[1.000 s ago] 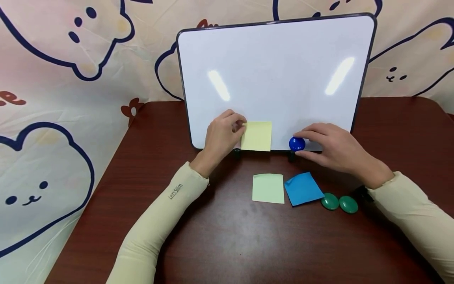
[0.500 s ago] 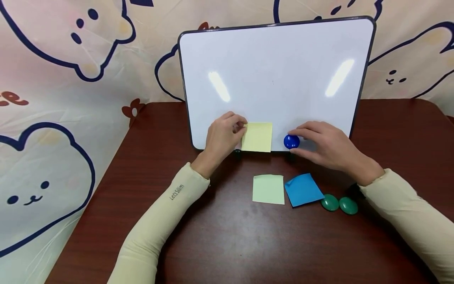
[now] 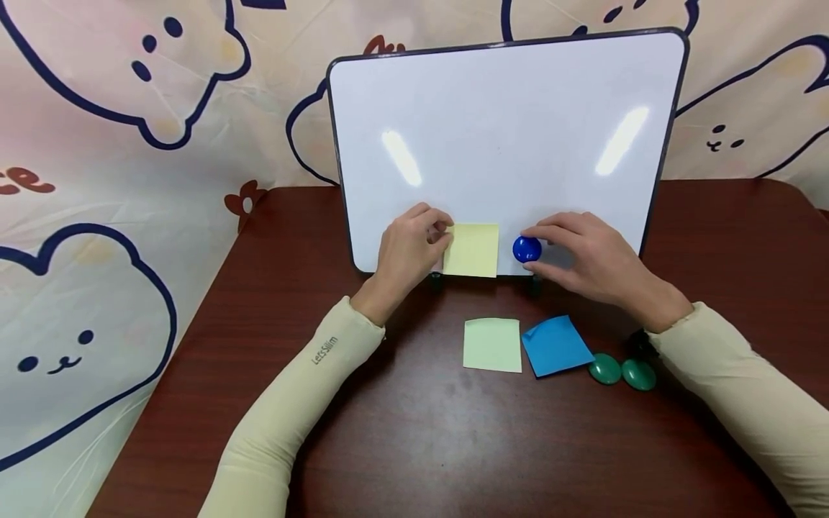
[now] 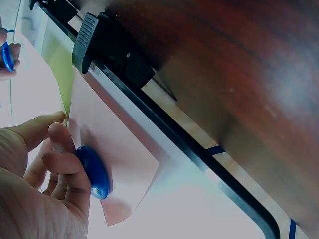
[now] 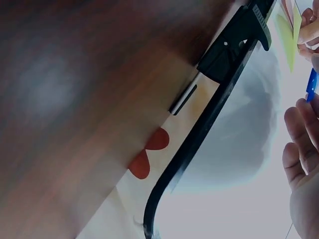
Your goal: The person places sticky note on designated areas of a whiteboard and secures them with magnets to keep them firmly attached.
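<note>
A white whiteboard [image 3: 505,129] leans upright at the back of the brown table [image 3: 414,432]. A yellow sticky note [image 3: 471,250] lies flat against its lower edge. My left hand [image 3: 437,233] touches the note's left edge with the thumb [image 4: 47,124]. Its curled fingers [image 4: 67,164] hold a blue magnet [image 4: 94,172] against the board. My right hand [image 3: 532,249] pinches a second blue magnet [image 3: 525,250] on the board, just right of the note. In the right wrist view this magnet [image 5: 311,84] shows only as a thin blue sliver.
On the table in front of the board lie a pale green sticky note [image 3: 492,344], a blue sticky note [image 3: 554,345] and two green magnets [image 3: 622,371]. Black clip feet [image 4: 112,47] hold the board's bottom edge. A cartoon-bear cloth [image 3: 129,180] hangs behind.
My right hand has slid the blue magnet left and slightly up along the board, closer to the yellow note. My left hand and the note have stayed put.
</note>
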`<state>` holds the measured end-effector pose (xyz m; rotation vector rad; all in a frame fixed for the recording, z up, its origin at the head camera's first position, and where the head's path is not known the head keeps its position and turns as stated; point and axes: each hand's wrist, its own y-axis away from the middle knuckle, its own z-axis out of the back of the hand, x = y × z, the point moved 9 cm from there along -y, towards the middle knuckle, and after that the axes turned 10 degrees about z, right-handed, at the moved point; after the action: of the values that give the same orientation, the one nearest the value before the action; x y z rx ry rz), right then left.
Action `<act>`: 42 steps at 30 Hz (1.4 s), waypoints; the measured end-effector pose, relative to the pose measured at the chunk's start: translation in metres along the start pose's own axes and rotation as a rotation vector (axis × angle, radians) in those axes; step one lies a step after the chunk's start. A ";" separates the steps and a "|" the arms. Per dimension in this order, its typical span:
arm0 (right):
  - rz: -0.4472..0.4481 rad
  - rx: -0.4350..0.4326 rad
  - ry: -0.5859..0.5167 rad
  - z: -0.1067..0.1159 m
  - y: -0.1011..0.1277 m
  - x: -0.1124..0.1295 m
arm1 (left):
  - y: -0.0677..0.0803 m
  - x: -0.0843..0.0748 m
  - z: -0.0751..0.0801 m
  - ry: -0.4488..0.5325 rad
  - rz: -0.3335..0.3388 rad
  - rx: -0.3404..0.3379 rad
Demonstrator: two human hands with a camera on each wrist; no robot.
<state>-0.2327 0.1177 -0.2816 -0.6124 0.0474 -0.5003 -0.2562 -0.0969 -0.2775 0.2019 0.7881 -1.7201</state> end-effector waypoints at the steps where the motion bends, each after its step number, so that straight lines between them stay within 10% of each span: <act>1: 0.001 -0.001 -0.001 0.000 -0.001 0.000 | 0.000 0.000 0.000 -0.001 0.001 0.003; 42: 0.081 -0.059 -0.009 -0.017 -0.040 0.015 | -0.002 0.003 -0.001 -0.031 0.056 0.042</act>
<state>-0.2398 0.0731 -0.2718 -0.6679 0.0787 -0.4187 -0.2594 -0.0985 -0.2787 0.2234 0.7172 -1.6840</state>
